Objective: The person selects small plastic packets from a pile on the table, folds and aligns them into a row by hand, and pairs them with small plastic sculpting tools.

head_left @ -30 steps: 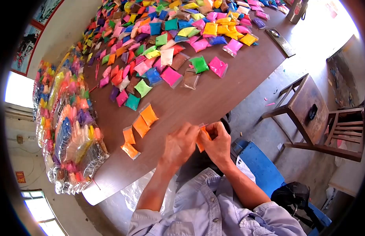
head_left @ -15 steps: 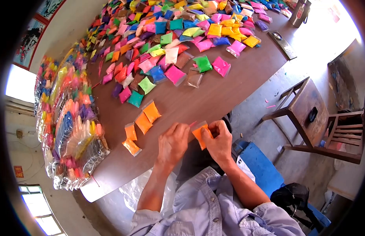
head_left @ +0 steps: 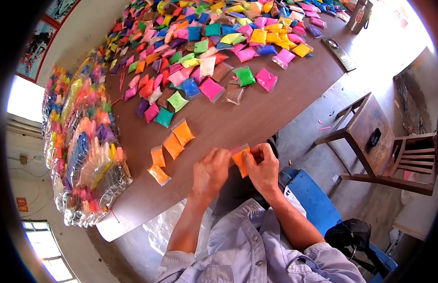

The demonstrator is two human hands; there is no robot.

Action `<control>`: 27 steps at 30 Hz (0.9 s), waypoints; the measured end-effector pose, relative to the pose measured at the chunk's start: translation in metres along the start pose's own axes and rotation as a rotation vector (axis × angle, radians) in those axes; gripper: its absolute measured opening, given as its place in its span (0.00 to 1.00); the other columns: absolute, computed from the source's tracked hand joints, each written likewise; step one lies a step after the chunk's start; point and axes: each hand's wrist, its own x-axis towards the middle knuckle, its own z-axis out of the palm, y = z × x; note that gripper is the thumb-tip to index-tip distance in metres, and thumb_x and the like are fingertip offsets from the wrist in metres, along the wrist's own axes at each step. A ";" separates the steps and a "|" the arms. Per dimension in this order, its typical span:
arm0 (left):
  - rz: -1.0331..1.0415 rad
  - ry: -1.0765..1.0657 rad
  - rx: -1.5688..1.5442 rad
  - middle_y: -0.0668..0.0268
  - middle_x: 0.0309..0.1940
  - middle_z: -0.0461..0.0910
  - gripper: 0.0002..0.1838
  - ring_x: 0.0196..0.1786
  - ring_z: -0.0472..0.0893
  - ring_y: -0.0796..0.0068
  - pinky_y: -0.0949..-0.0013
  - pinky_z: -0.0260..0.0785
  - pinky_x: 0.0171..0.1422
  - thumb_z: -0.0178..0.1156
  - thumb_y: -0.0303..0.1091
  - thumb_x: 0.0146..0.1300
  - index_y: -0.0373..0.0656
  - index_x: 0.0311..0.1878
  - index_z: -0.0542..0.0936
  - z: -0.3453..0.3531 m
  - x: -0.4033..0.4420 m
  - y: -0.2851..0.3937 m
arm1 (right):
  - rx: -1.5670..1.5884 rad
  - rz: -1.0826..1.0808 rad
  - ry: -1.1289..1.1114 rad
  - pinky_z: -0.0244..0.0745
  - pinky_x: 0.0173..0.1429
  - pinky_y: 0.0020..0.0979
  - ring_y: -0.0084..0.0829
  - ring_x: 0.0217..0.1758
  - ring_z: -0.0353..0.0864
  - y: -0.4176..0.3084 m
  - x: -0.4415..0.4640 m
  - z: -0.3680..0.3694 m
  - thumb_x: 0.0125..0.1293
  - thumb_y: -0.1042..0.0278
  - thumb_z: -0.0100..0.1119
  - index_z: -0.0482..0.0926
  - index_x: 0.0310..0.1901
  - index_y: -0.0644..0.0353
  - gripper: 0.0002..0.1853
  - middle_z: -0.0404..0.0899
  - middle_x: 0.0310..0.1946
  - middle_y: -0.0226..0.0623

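Observation:
My right hand (head_left: 264, 169) pinches a small clear packet of orange stuff (head_left: 240, 160) between thumb and fingers, above the table's near edge. Close by on its left, my left hand (head_left: 210, 172) is closed, its fingertips smeared by motion near the packet's top edge. A trace of a thin pink strip (head_left: 234, 151) shows between those fingertips and the packet; most of it is hidden. Several similar orange packets (head_left: 173, 146) lie on the brown table (head_left: 219, 126) beyond my left hand, some overlapping.
A large heap of coloured packets (head_left: 200, 47) covers the table's far part. Bulky clear bags of coloured pieces (head_left: 87, 151) line the left edge. A flat metallic device (head_left: 338, 54) and a steel flask (head_left: 360, 16) stand far right. A wooden chair (head_left: 374, 137) and blue stool (head_left: 311, 198) are on the right.
My left hand has shifted slightly right, closer to the packet, and its fingers blur. Less of the pink strip shows. The packet sits a little more upright in my right hand.

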 end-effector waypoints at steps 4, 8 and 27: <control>-0.035 0.037 -0.045 0.58 0.35 0.85 0.04 0.37 0.86 0.53 0.58 0.78 0.39 0.69 0.26 0.66 0.40 0.41 0.84 -0.009 0.007 -0.006 | -0.011 0.032 -0.009 0.79 0.40 0.22 0.18 0.35 0.81 -0.007 0.000 -0.003 0.68 0.75 0.70 0.77 0.43 0.66 0.10 0.82 0.33 0.32; -0.020 0.033 -0.136 0.61 0.34 0.84 0.01 0.37 0.85 0.53 0.57 0.78 0.38 0.67 0.27 0.67 0.42 0.39 0.84 -0.018 0.002 -0.003 | -0.017 -0.020 -0.004 0.79 0.43 0.23 0.18 0.37 0.81 -0.004 -0.002 -0.007 0.69 0.75 0.70 0.78 0.45 0.66 0.09 0.83 0.34 0.32; -0.115 -0.037 -0.438 0.60 0.33 0.84 0.04 0.29 0.82 0.69 0.68 0.74 0.33 0.67 0.22 0.66 0.37 0.44 0.86 -0.050 -0.010 0.032 | 0.612 0.076 -0.442 0.76 0.44 0.21 0.18 0.41 0.81 -0.009 -0.003 -0.042 0.73 0.79 0.56 0.77 0.52 0.64 0.08 0.83 0.41 0.30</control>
